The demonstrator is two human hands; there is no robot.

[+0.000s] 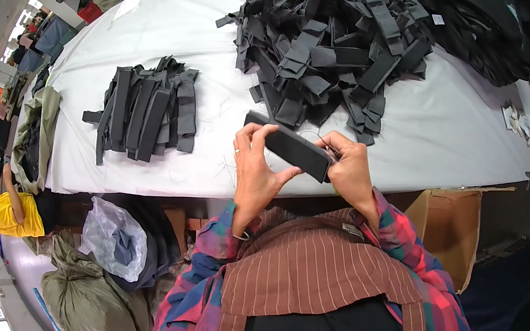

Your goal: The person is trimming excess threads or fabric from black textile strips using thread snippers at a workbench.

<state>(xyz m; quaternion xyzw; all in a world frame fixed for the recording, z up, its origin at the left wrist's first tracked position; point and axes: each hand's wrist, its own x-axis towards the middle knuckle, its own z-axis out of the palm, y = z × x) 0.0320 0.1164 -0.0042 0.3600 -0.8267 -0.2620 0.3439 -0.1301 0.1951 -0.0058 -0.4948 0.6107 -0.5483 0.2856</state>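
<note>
A dark grey fabric strip is held up before me over the near edge of the table. My left hand grips it between thumb and fingers from the left and below. At its right end is my closed right hand. A thin dark piece shows by those fingers, too small to name. Beyond the hands lies a big loose heap of similar dark grey strips. To the left, a smaller stack of strips lies more evenly side by side.
The table has a white cover with loose thread ends on it. Black garments lie at the far right. A cardboard box stands below the right edge. Bundled sacks sit at lower left, near a person in yellow.
</note>
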